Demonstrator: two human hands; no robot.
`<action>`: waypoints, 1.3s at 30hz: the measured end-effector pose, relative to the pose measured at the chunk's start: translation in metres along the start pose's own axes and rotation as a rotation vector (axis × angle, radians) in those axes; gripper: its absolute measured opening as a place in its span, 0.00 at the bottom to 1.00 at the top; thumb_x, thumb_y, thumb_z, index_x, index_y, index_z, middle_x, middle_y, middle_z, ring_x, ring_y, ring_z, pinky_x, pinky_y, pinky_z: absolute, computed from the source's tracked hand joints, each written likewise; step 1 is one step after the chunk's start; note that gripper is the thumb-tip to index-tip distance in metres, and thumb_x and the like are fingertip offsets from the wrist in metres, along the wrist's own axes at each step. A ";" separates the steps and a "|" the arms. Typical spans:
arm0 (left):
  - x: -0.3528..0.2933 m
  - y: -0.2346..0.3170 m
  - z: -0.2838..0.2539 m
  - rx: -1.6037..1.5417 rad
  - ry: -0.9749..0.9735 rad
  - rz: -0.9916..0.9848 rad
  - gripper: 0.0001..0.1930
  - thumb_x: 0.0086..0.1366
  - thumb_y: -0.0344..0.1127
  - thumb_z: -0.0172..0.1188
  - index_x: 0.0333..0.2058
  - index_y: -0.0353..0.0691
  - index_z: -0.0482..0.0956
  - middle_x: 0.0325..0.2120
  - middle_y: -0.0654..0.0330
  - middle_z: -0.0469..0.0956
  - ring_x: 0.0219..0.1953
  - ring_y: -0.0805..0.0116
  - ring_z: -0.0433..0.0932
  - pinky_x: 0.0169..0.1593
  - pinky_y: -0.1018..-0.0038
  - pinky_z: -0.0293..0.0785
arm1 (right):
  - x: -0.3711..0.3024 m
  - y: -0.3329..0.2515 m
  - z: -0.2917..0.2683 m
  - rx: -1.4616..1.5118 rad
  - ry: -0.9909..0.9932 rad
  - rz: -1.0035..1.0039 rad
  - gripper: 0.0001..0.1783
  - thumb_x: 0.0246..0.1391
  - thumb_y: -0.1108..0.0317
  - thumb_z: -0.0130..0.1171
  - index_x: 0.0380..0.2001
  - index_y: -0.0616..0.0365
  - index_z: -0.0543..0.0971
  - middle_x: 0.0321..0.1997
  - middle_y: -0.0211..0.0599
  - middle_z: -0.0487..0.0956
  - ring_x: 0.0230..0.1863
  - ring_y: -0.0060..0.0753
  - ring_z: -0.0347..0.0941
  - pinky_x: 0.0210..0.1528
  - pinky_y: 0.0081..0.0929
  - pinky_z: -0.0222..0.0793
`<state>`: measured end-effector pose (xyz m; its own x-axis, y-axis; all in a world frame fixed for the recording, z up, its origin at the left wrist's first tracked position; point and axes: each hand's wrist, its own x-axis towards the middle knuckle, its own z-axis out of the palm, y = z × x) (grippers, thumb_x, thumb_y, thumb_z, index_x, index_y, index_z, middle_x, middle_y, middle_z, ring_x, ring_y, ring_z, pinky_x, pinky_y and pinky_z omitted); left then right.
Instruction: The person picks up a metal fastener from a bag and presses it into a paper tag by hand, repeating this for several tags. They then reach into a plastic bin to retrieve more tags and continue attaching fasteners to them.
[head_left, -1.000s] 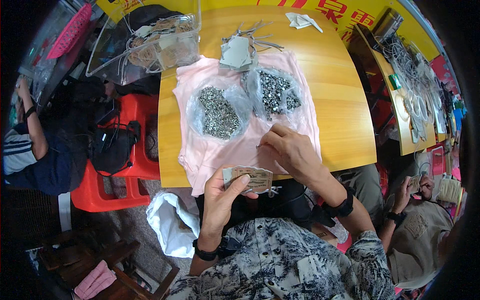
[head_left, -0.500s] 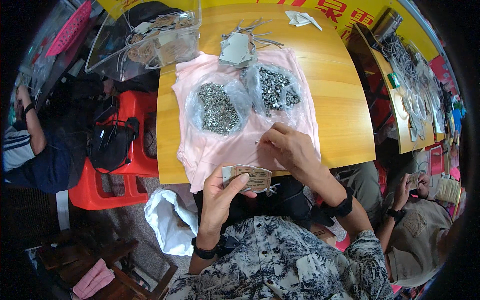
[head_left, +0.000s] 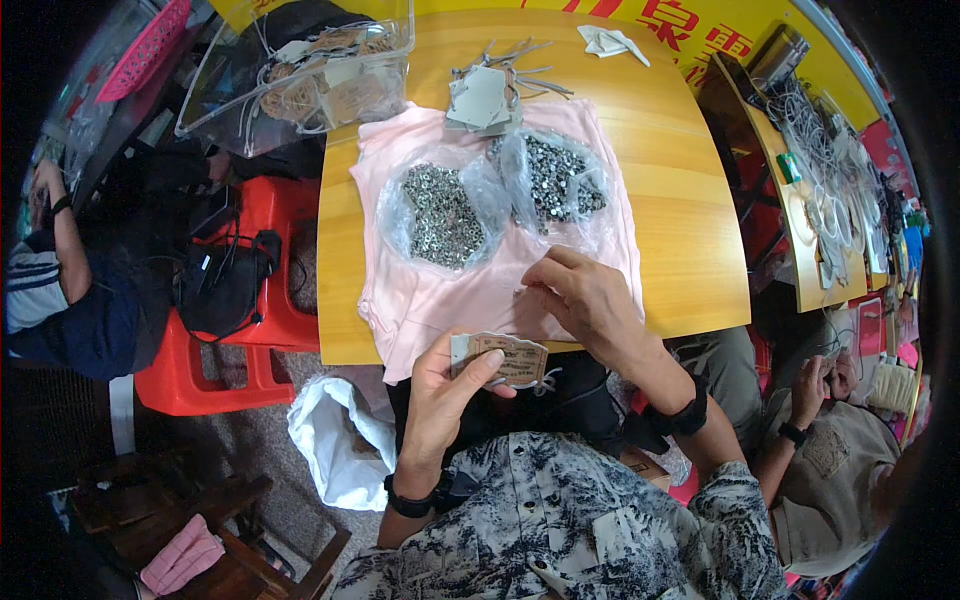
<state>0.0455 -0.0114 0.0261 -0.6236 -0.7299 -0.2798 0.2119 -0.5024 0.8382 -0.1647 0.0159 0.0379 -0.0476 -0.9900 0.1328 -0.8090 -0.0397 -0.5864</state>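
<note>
My left hand (head_left: 440,385) grips a flat tag (head_left: 522,362) with a brown printed face and a pale edge, its thumb lying across the front. A bit of cord shows at the tag's lower right. Above and right of it, my right hand (head_left: 592,300) hovers over a pink cloth (head_left: 420,310), thumb and fingertips pinched together; what they hold, if anything, is too small to make out. Beyond the hands lie a clear plastic bag of small silvery nut-like rings (head_left: 438,218) and a second bag of small dark and shiny metal pieces (head_left: 560,180).
Pale plates with grey cords (head_left: 482,98) lie behind the bags on the wooden table (head_left: 690,230). A clear bin (head_left: 360,105) of tags stands back left. Left are red stools (head_left: 215,385); a white sack (head_left: 335,450) stands below. Co-workers sit on both sides.
The tag in my left hand has turned slightly, showing more of its brown face. My right hand stays pinched in nearly the same place. The right-hand co-worker's hands have shifted.
</note>
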 end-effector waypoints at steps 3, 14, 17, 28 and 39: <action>0.000 -0.001 0.000 0.008 -0.002 -0.004 0.09 0.66 0.28 0.58 0.43 0.32 0.74 0.37 0.56 0.81 0.35 0.71 0.81 0.33 0.76 0.81 | 0.004 0.004 0.000 -0.001 -0.019 -0.125 0.08 0.49 0.70 0.59 0.35 0.56 0.77 0.35 0.36 0.76 0.38 0.43 0.76 0.37 0.36 0.72; 0.001 -0.002 0.000 0.042 0.006 -0.003 0.09 0.66 0.29 0.57 0.43 0.33 0.72 0.37 0.55 0.80 0.35 0.68 0.82 0.33 0.75 0.81 | 0.014 0.005 0.004 -0.201 -0.119 -0.222 0.07 0.43 0.72 0.58 0.28 0.57 0.73 0.34 0.36 0.73 0.40 0.41 0.73 0.38 0.35 0.72; 0.001 -0.001 0.002 0.050 0.029 0.010 0.08 0.68 0.29 0.54 0.43 0.33 0.70 0.37 0.52 0.80 0.35 0.67 0.82 0.32 0.74 0.81 | 0.015 0.006 0.006 -0.234 -0.127 -0.252 0.07 0.44 0.72 0.58 0.30 0.57 0.73 0.35 0.36 0.73 0.41 0.39 0.73 0.37 0.34 0.72; 0.004 -0.004 0.001 -0.005 -0.014 -0.003 0.10 0.71 0.34 0.51 0.46 0.34 0.70 0.39 0.54 0.80 0.37 0.67 0.82 0.35 0.74 0.81 | 0.016 0.019 0.016 -0.090 -0.057 -0.203 0.07 0.50 0.69 0.59 0.29 0.59 0.73 0.30 0.40 0.74 0.33 0.43 0.75 0.32 0.33 0.71; 0.007 -0.002 0.007 0.055 -0.068 -0.035 0.10 0.72 0.34 0.51 0.44 0.33 0.70 0.36 0.56 0.80 0.35 0.70 0.81 0.35 0.76 0.80 | 0.021 0.008 -0.005 0.918 -0.531 0.136 0.09 0.58 0.66 0.58 0.34 0.63 0.77 0.30 0.27 0.77 0.31 0.18 0.69 0.35 0.22 0.69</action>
<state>0.0356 -0.0127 0.0260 -0.6797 -0.6785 -0.2787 0.1488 -0.4997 0.8533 -0.1752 -0.0042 0.0396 0.3359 -0.9173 -0.2138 -0.0550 0.2075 -0.9767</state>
